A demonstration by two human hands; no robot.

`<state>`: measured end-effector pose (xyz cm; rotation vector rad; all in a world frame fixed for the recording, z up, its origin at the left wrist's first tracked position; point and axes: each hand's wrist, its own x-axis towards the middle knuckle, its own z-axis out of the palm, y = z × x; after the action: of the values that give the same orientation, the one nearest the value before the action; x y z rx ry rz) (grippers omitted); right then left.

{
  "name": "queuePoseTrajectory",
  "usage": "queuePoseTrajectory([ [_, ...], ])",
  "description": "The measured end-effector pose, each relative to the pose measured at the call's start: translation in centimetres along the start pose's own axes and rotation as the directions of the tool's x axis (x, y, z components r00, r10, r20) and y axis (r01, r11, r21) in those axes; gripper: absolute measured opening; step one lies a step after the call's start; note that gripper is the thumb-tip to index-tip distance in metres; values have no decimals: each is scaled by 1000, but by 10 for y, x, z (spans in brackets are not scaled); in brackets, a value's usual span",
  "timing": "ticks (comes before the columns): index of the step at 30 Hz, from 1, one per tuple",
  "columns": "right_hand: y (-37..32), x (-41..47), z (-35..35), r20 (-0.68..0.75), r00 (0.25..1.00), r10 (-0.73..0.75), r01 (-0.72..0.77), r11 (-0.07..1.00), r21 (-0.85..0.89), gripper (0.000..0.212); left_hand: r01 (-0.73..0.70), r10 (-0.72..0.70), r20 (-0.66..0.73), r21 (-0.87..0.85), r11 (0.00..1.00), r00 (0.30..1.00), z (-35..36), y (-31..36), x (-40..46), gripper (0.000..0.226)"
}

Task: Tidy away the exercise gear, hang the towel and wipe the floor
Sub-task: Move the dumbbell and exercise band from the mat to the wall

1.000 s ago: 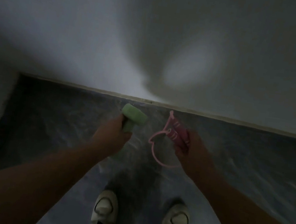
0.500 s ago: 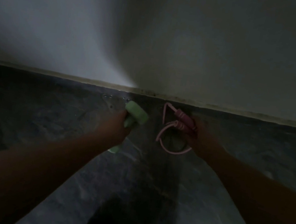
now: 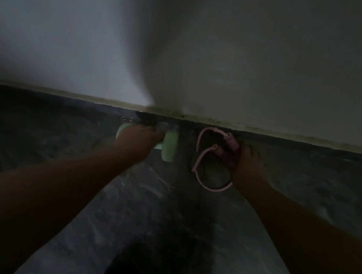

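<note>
Down by the wall's foot, the left hand (image 3: 138,138) clenches a pale green foam dumbbell (image 3: 169,144) level and the right hand (image 3: 247,164) grips a coiled pink skipping rope (image 3: 204,161), seemingly to park both against the skirting.

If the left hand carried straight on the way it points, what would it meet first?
Probably the wall's base. The left hand, closed on the green dumbbell, points at it low over the floor, with nothing visible between. Dim light leaves depth unclear.
</note>
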<state>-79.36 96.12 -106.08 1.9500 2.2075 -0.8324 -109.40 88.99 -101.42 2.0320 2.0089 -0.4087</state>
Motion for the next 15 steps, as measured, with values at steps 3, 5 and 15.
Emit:
queuePoseTrajectory([
  [3,0,-5,-2,-22,1000,2,-2,1000,-3,60,-23,23,28,-15,1000,999,6,1,5,44],
  [5,0,-10,-4,-23,1000,-11,12,1000,16,63,-30,30,18,-6,1000,999,12,0,8,46],
  [15,-8,-14,-13,76,997,-2,3,1000,-15,79,-47,47,-5,-68,997,999,37,-4,11,52],
])
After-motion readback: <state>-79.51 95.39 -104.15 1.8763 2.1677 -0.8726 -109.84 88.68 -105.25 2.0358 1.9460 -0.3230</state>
